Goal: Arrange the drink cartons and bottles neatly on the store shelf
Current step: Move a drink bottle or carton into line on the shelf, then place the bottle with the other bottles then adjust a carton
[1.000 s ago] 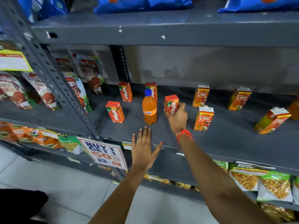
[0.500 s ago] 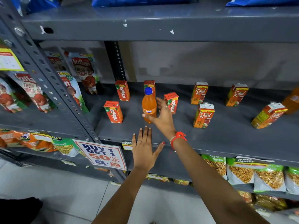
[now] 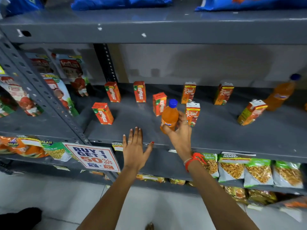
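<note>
1. Right hand [image 3: 180, 130], centre of the frame, is wrapped around the lower half of the orange bottle [image 3: 169, 116], fingers curled on its right side, thumb across the front near the label. The bottle's blue cap is up and leaning a touch to the right.
2. Left hand [image 3: 134, 147] lies flat and spread wide on the front lip of the grey shelf [image 3: 224, 136], palm down, gripping nothing.
3. Just left of the held bottle and behind it stands an orange-red Maaza carton [image 3: 159, 103]. Two more line the back at upper centre, one [image 3: 113, 91] and another [image 3: 139, 91], and a fourth [image 3: 103, 113] sits further forward on the left.
4. Right of the bottle, a Real carton [image 3: 192, 113] stands close against the right hand's fingers. Two Real cartons are at the back, [image 3: 188, 92] and [image 3: 223, 93], and one more [image 3: 252, 112] leans over at the right.
5. Far right, a second orange bottle [image 3: 281, 95] stands tilted near the back wall.
6. Lower left, a "Buy 1 Get 1" sign [image 3: 93, 157] hangs off the shelf edge.
</note>
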{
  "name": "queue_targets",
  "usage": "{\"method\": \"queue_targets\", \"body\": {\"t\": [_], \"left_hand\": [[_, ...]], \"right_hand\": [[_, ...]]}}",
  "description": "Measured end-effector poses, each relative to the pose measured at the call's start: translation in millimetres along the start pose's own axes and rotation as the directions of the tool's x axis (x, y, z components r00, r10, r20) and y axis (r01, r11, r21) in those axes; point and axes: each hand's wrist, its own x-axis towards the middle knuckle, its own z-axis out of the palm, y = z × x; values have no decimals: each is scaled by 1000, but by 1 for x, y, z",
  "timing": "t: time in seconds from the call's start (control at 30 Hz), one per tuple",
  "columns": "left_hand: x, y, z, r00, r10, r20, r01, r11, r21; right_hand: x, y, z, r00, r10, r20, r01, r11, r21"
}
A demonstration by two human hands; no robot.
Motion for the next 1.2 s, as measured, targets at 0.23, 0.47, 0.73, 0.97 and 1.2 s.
{"method": "queue_targets", "body": {"t": [0.23,0.47,0.73,0.97,1.2], "left_hand": [[-11,86,7,996,76,44,-75,997,-12],[-17,215,31,957,279,80,-273,959,-71],[-18,251,47,986,164,31,-160,982,-103],[-19,256,44,990,141,8,-140,988,-59],[-21,258,44,989,146,2,-146,987,-67]], "right_hand": [[-14,25,-121,944,58,-325,-92,992,-92],[16,49,-251,850,10,-526,-125,975,-183],[52,72,-347,820,-20,-572,-189,934,-304],[61,85,-363,868,25,-497,-172,952,-253],[63,90,-371,940,114,-321,-146,986,-77]]}}
